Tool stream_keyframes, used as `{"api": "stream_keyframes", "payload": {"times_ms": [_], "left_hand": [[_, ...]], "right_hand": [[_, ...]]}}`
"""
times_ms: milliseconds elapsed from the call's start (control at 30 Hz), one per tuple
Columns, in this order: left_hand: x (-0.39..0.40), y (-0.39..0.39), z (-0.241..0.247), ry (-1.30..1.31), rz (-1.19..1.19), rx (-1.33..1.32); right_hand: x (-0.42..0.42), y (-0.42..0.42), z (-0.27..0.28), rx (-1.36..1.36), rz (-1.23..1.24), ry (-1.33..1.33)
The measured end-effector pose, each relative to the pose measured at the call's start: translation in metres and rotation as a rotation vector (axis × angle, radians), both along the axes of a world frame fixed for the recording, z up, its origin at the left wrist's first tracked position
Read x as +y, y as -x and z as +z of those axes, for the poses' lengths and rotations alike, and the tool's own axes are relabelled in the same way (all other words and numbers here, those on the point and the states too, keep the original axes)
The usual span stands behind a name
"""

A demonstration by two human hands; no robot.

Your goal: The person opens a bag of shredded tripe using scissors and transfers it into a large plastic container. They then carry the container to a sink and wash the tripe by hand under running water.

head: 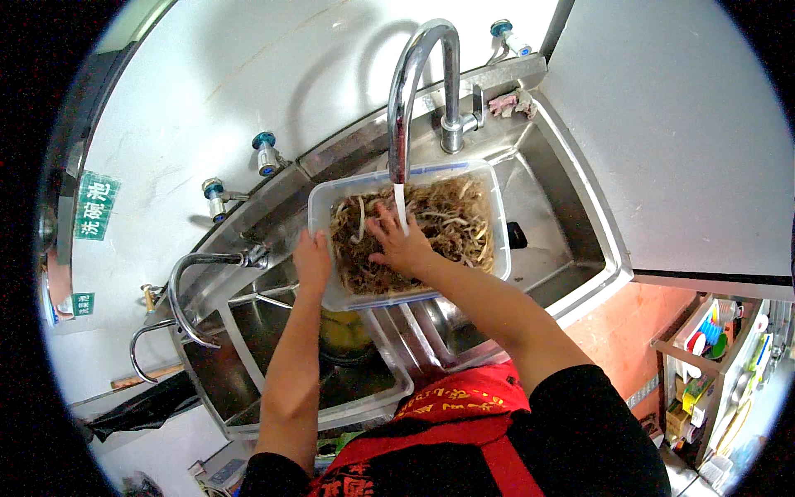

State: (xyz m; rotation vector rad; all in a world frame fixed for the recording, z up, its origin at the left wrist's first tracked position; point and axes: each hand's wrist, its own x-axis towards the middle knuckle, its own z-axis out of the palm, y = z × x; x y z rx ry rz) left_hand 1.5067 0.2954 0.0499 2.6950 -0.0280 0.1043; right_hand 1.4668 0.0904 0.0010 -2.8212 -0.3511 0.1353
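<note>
A translucent plastic tub (504,258) rests across the divider between two stainless sink basins. It is full of wet, stringy brown and whitish strands (456,227), perhaps plant roots or mushrooms; which, I cannot tell. My left hand (312,264) grips the tub's left rim. Over the strands, my right hand (400,245) spreads its fingers and touches them. Water (400,208) runs from a tall chrome faucet (400,124) onto that hand and the contents. Blur hides some of the right fingertips.
The right basin (546,205) holds a small black object (516,235). A yellowish round item (343,332) sits in the basin under my left forearm. Another curved faucet (180,292) stands at left. A rag (512,102) lies on the back ledge. Shelving (702,366) stands at right.
</note>
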Motion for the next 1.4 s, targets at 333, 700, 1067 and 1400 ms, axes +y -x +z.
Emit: {"api": "stream_keyframes", "payload": {"times_ms": [333, 700, 1067, 1400], "left_hand": [[0.006, -0.001, -0.003, -0.014, 0.078, 0.041], [-0.006, 0.003, 0.008, 0.009, 0.050, 0.013], [0.005, 0.003, 0.004, -0.005, 0.066, 0.037], [-0.004, 0.000, 0.004, -0.016, 0.001, -0.023]], "right_hand": [[-0.005, 0.007, 0.029, 0.084, 0.084, 0.011], [-0.123, 0.016, 0.037, -0.009, -0.290, -0.203], [-0.098, 0.028, 0.034, -0.046, -0.320, -0.170], [-0.040, -0.043, -0.019, 0.129, 0.056, 0.114]]}}
